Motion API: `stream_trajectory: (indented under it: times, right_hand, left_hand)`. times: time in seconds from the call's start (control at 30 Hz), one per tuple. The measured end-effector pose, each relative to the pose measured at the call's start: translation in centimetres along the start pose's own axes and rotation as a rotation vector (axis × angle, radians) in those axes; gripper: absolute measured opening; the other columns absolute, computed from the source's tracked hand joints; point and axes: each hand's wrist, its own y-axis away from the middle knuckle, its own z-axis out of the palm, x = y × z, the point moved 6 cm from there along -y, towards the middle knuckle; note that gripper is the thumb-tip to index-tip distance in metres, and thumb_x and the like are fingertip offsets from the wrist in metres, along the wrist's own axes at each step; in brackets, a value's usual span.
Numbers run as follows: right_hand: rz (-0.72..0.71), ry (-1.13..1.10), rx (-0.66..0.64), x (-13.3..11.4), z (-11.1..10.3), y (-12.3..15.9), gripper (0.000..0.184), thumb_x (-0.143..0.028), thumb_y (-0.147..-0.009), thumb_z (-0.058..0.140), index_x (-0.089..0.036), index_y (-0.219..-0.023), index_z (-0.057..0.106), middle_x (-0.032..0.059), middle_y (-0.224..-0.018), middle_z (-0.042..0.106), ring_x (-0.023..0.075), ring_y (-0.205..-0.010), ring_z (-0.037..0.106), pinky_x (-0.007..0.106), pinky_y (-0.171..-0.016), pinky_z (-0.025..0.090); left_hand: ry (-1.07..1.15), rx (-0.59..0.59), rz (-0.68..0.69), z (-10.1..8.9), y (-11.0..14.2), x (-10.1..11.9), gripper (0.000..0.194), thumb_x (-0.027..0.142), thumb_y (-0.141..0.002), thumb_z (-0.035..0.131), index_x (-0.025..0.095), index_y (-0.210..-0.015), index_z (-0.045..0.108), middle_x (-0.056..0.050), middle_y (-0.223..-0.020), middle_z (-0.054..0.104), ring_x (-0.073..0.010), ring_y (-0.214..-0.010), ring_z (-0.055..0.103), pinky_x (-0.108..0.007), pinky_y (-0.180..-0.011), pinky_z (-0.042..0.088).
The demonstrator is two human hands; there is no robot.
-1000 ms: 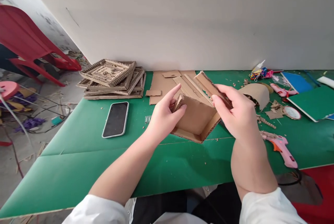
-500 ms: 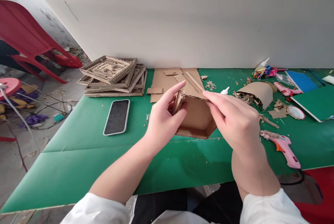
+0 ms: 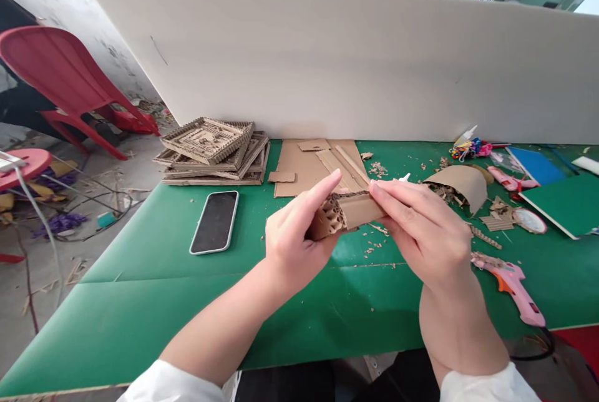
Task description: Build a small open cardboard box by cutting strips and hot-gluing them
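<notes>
Between both hands, above the green table, is a small brown cardboard box (image 3: 362,210) with walls of folded or corrugated card. My left hand (image 3: 299,227) is closed round its left end, thumb raised along the top. My right hand (image 3: 423,227) pinches the right end at the upper edge. The box's inside is turned away from view, and its far side is hidden. Just behind it lies a flat cardboard sheet (image 3: 299,171) with cut strips (image 3: 349,161) on it.
A phone (image 3: 214,222) lies left of my hands, with stacked cardboard frames (image 3: 210,151) behind. A pink glue gun (image 3: 512,286) is at the right, near a curled cardboard piece (image 3: 461,180), scraps and a green board (image 3: 566,199). A white partition (image 3: 327,71) rises behind the table.
The box has been turned, so its outer side faces me instead of its hollow inside. Both hands still hold it. The view has tilted up, showing more beyond the partition.
</notes>
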Motion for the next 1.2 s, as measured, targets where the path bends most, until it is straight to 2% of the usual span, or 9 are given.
stream_trajectory:
  times: [0.23,0.47,0.6,0.67,0.77,0.9,1.1,1.2]
  right_hand:
    - [0.019,-0.062,0.037,-0.1,-0.5,0.0,0.059,-0.001,-0.077,0.065,-0.028,-0.129,0.057,0.0048,-0.110,0.070,0.0213,-0.102,0.066,0.039,-0.088,0.058]
    - [0.036,-0.074,0.006,-0.2,-0.5,-0.3,0.055,-0.005,-0.080,0.063,-0.030,-0.128,0.057,0.0041,-0.109,0.071,0.0205,-0.099,0.067,0.038,-0.084,0.059]
    - [0.026,-0.072,-0.008,0.0,-0.2,-0.2,0.059,-0.003,-0.080,0.063,-0.030,-0.131,0.054,0.0048,-0.109,0.071,0.0197,-0.099,0.067,0.036,-0.082,0.059]
    - [0.021,-0.049,-0.016,0.1,0.0,-0.2,0.060,-0.003,-0.080,0.063,-0.030,-0.133,0.053,0.0048,-0.109,0.071,0.0197,-0.098,0.067,0.035,-0.082,0.059]
    - [0.011,0.002,-0.023,0.3,0.4,-0.2,0.057,-0.005,-0.080,0.063,-0.027,-0.132,0.054,0.0054,-0.107,0.072,0.0198,-0.096,0.067,0.035,-0.083,0.058]
    - [0.001,0.060,-0.030,0.3,1.0,-0.4,0.050,-0.006,-0.082,0.062,-0.023,-0.129,0.057,0.0071,-0.104,0.072,0.0188,-0.094,0.068,0.034,-0.082,0.058]
    - [0.027,0.024,-0.091,0.7,1.6,-0.3,0.054,-0.011,-0.084,0.061,-0.022,-0.136,0.049,0.0086,-0.114,0.068,0.0188,-0.104,0.065,0.033,-0.090,0.056]
    - [0.053,0.045,-0.089,1.3,1.0,-0.1,0.058,-0.016,-0.084,0.062,-0.026,-0.139,0.045,0.0075,-0.119,0.066,0.0197,-0.108,0.064,0.036,-0.094,0.054]
  left_hand:
    - [0.008,0.040,0.157,-0.2,0.3,0.4,0.058,0.004,-0.077,0.060,0.022,-0.132,0.051,-0.005,-0.100,0.072,-0.0155,-0.081,0.070,-0.023,-0.068,0.058]
    - [0.009,-0.041,0.244,-0.3,0.0,0.4,0.054,0.009,-0.081,0.055,0.024,-0.133,0.047,-0.007,-0.102,0.071,-0.0162,-0.085,0.069,-0.024,-0.068,0.058]
    - [0.005,-0.091,0.251,-0.2,-0.4,0.7,0.049,0.003,-0.082,0.050,0.024,-0.126,0.053,-0.007,-0.106,0.069,-0.0142,-0.091,0.067,-0.021,-0.073,0.057]
    - [0.002,-0.095,0.181,0.0,-0.5,0.3,0.046,0.001,-0.080,0.049,0.023,-0.120,0.057,-0.006,-0.104,0.068,-0.0134,-0.090,0.066,-0.020,-0.072,0.056]
    - [0.009,-0.104,-0.008,0.4,-0.4,-1.0,0.044,-0.001,-0.077,0.051,0.023,-0.113,0.061,-0.004,-0.102,0.068,-0.0099,-0.073,0.063,-0.018,-0.060,0.052]
    - [0.072,-0.105,-0.222,0.8,0.1,-2.7,0.040,0.004,-0.077,0.055,0.024,-0.111,0.063,0.000,-0.092,0.068,-0.0058,-0.056,0.051,-0.018,-0.054,0.044]
    - [0.249,-0.114,-0.504,1.4,0.5,-4.4,0.033,0.013,-0.080,0.058,0.024,-0.110,0.063,0.000,-0.084,0.064,-0.0077,-0.058,0.052,-0.019,-0.051,0.041]
    - [0.310,-0.064,-0.593,1.3,0.5,-4.9,0.029,0.017,-0.080,0.060,0.024,-0.108,0.064,0.000,-0.084,0.063,-0.0070,-0.059,0.051,-0.018,-0.051,0.040]
